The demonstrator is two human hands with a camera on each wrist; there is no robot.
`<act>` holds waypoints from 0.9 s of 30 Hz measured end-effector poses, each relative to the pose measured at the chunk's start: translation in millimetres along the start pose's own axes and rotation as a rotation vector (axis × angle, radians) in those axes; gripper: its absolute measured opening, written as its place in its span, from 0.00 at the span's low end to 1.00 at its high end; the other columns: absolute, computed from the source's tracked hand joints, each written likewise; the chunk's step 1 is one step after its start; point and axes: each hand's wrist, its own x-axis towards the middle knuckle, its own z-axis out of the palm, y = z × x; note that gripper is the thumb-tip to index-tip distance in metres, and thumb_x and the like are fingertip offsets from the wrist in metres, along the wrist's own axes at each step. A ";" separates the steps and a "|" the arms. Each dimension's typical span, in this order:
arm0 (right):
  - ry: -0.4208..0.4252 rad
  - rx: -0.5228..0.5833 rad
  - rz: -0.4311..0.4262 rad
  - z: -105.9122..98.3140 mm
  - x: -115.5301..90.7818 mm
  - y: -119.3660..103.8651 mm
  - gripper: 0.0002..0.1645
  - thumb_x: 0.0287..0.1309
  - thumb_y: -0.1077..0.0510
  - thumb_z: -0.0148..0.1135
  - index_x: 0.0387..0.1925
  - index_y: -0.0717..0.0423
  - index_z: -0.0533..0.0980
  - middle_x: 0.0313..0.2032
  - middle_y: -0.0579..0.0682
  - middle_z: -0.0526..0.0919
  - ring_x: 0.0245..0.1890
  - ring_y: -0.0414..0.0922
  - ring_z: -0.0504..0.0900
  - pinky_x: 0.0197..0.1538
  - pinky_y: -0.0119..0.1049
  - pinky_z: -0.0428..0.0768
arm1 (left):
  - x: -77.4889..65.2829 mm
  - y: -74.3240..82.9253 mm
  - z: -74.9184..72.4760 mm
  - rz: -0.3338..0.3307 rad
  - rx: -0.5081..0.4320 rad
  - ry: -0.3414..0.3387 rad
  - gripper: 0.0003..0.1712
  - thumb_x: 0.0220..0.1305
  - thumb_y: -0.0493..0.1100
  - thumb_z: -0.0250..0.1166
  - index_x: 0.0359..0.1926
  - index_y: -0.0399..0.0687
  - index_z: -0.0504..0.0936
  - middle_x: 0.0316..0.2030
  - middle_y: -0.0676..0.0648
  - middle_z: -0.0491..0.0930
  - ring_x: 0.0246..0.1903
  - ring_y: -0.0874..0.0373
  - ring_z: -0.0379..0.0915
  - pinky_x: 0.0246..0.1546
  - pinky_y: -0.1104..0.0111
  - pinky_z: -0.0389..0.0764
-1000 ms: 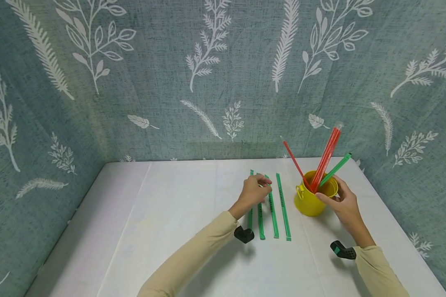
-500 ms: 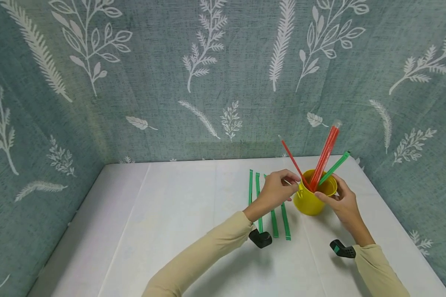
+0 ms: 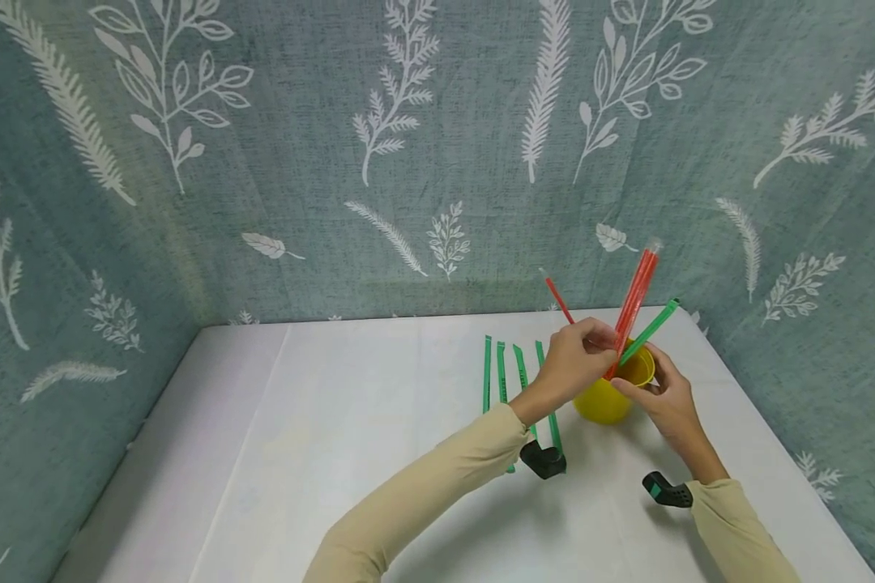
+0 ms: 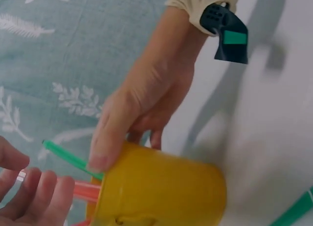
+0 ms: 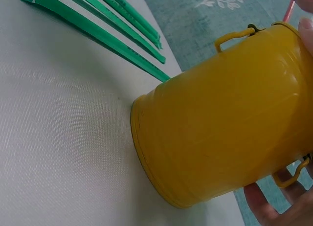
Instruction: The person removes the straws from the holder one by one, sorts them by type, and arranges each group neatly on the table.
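Note:
A small yellow metal bucket (image 3: 599, 405) stands on the table at the right. My right hand (image 3: 668, 407) grips its rim, with the thumb on the near side. Leaning out of the bucket are a bundle of red straw-like sticks (image 3: 639, 283) in clear wrap, a single thin red stick (image 3: 557, 296) and a green wrapped stick (image 3: 653, 328). My left hand (image 3: 572, 363) is over the bucket's left rim, beside the red bundle. In the left wrist view its bent fingers (image 4: 46, 192) cover part of the bundle, the thumb held apart.
Several slim green wrapped sticks (image 3: 487, 372) lie side by side on the white table (image 3: 321, 429), left of the bucket and partly under the left arm. A leaf-patterned curtain (image 3: 306, 162) hangs behind the table. Each wrist wears a black camera mount (image 3: 543, 460).
My left hand has moved right, from above the green sticks to the red bundle in the bucket. The right hand stays on the rim. The head view has shifted slightly.

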 end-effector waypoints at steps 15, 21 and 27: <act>-0.004 -0.033 0.005 -2.2 0.3 -0.4 0.43 0.47 0.45 0.63 0.63 0.30 0.53 0.58 0.37 0.63 0.52 0.39 0.65 0.47 0.25 0.71 | 27.8 0.2 20.3 -0.021 0.016 0.007 0.12 0.55 0.36 0.58 0.42 0.47 0.76 0.37 0.52 0.78 0.31 0.72 0.72 0.32 0.83 0.73; -0.023 -0.017 0.003 -2.5 -0.1 -6.8 0.43 0.47 0.44 0.62 0.62 0.28 0.52 0.58 0.39 0.64 0.51 0.40 0.66 0.45 0.22 0.71 | 36.8 -2.1 28.4 -0.039 0.042 0.008 0.14 0.55 0.36 0.58 0.45 0.49 0.75 0.37 0.54 0.78 0.32 0.72 0.72 0.33 0.83 0.73; -0.046 -0.007 0.022 -4.8 -2.2 -14.8 0.43 0.48 0.44 0.62 0.63 0.27 0.51 0.59 0.39 0.63 0.52 0.41 0.65 0.50 0.38 0.72 | 42.5 -3.2 36.5 -0.053 0.097 -0.016 0.17 0.54 0.36 0.59 0.47 0.51 0.75 0.41 0.55 0.77 0.35 0.70 0.73 0.33 0.84 0.73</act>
